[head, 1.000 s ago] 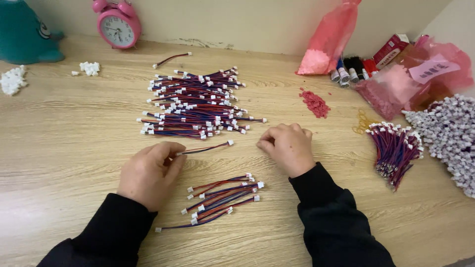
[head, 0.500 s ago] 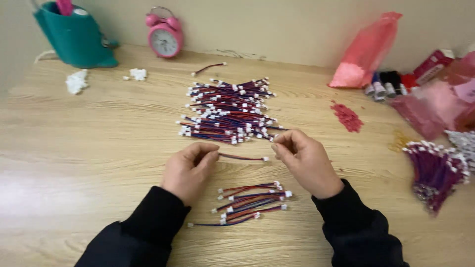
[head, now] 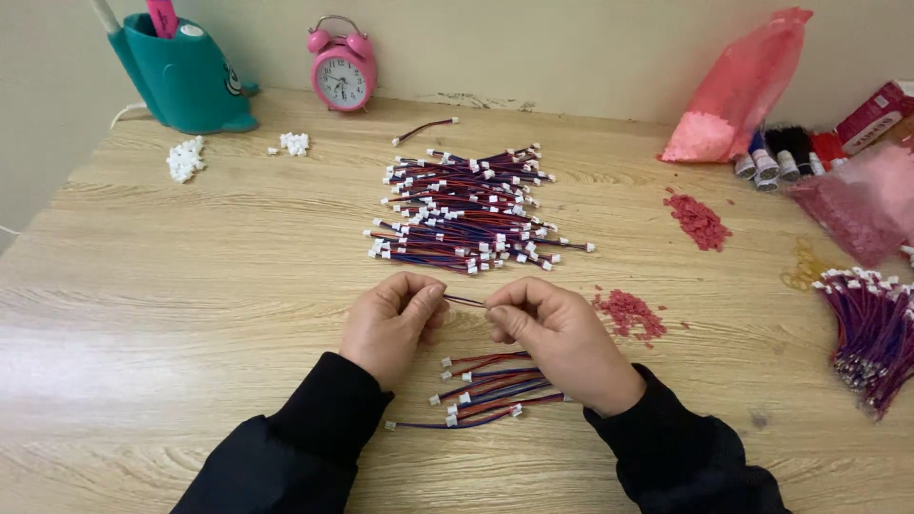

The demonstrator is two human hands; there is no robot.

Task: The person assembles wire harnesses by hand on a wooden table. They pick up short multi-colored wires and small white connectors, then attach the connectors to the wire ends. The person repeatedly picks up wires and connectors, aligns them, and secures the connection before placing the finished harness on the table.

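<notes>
Teal plastic stands out at the far left, where a pen holder (head: 186, 81) sits against the wall, with two small heaps of white connector housings (head: 187, 158) just near of it and one pink alarm clock (head: 342, 70) to its right. A large pile of red-and-blue wire leads (head: 465, 207) with white plugs lies mid-bench, too many to count, with one stray lead just beyond its far edge. Near of that pile the left hand (head: 390, 324) is curled almost shut, thumb and forefinger pinching one end of a single thin wire lead (head: 465, 301); the right hand (head: 557, 338) is closed the same way on the other end, so the lead is stretched short between them just above the wooden bench (head: 190, 314). It looks very light, limp and a bit slippery along the insulation, so I judge the ends, close to where a plug sits, the surest places to pinch it. Directly near of the hands lies a small batch of finished leads (head: 486, 390), roughly seven or eight. Further right are two scatters of small red pieces (head: 698, 219), one pink bag (head: 738, 95) leaning at the wall, a few thread spools (head: 785, 157), and one bundle of purple-looking leads (head: 871, 333) at the right edge.
</notes>
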